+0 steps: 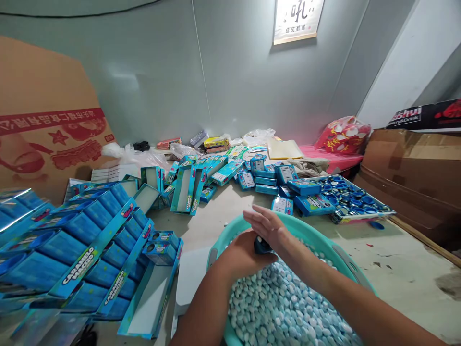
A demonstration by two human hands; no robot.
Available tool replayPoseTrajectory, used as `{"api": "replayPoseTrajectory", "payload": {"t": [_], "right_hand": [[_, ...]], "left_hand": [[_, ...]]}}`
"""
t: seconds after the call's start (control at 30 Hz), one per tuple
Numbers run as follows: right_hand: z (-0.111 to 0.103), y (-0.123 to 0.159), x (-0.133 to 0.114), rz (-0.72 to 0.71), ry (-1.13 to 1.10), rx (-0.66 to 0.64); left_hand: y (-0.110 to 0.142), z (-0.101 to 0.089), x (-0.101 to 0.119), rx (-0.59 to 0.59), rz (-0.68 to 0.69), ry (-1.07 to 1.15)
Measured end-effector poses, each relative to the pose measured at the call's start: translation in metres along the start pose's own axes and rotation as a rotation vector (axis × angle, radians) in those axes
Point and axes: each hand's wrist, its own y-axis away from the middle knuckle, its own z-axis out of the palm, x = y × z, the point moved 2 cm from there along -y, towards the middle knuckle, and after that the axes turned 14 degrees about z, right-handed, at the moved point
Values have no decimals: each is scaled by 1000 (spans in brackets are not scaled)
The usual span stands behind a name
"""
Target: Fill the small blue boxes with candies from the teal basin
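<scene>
A turquoise tub (225, 233) full of small pale blue and white candies (281, 302) stands before me. Above the candies, my left hand (248, 254) is closed around a small dark blue container (262, 246), mostly hidden by the fingers and palm. My right hand (268, 228) is flat with its fingers stretched out, crossing over the container; its palm appears to touch the top, though the contact is hidden.
Display trays (86, 262) packed with blue boxes are stacked at left, beside a partly filled tray (147, 307). Small blue boxes (266, 181) lie behind the tub. At right are a shallow tray of blue round lids (345, 194) and a brown carton (414, 168).
</scene>
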Motion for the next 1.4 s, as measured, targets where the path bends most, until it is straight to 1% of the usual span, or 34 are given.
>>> {"api": "replayPoseTrajectory", "payload": {"t": [0.03, 0.07, 0.1, 0.17, 0.2, 0.23, 0.27, 0.33, 0.4, 0.47, 0.57, 0.67, 0.8, 0.9, 0.97, 1.1, 1.2, 1.3, 1.4], "right_hand": [[-4, 2, -2, -25, -57, 50], [-10, 5, -3, -35, -83, 138], [-17, 10, -3, -30, -58, 259], [-33, 26, 0, 22, 143, 509], [-40, 35, 3, 68, 282, 568], [-44, 44, 7, 136, 423, 557], [-46, 52, 13, 214, 556, 491], [-42, 65, 26, 366, 797, 286], [-33, 72, 36, 462, 1003, 125], [-23, 71, 40, 486, 1149, 59], [-16, 62, 40, 468, 1216, 58], [-15, 57, 40, 462, 1212, 57], [-16, 58, 42, 433, 1221, 55], [-16, 59, 40, 424, 1199, 67], [-16, 61, 35, 413, 1139, 93], [-18, 65, 26, 386, 951, 161], [-23, 63, 16, 324, 794, 220], [-29, 50, 1, 265, 574, 287], [-31, 23, -17, 219, 197, 385]], "left_hand": [[-1, 0, -1, -3, 4, -1], [-1, 0, -1, -1, 7, -5], [-2, 0, -2, 7, 8, -12], [-1, -1, -4, 44, -5, -32], [-1, -3, -5, 68, -15, -44], [0, -4, -5, 90, -24, -57], [1, -5, -5, 106, -28, -68], [1, -6, -2, 116, -22, -86], [-1, -7, 0, 108, 0, -98], [-4, -6, 2, 102, 25, -109], [-6, -6, 0, 109, 33, -133], [-4, -5, -4, 135, 0, -166], [0, -3, -9, 169, -32, -180], [1, -2, -9, 168, -33, -189], [0, -2, -7, 156, -25, -197], [-3, -3, -4, 120, -27, -204], [-3, -3, -3, 107, -17, -194], [-2, -2, -5, 122, -21, -175], [-2, -2, -7, 141, -28, -135]]}}
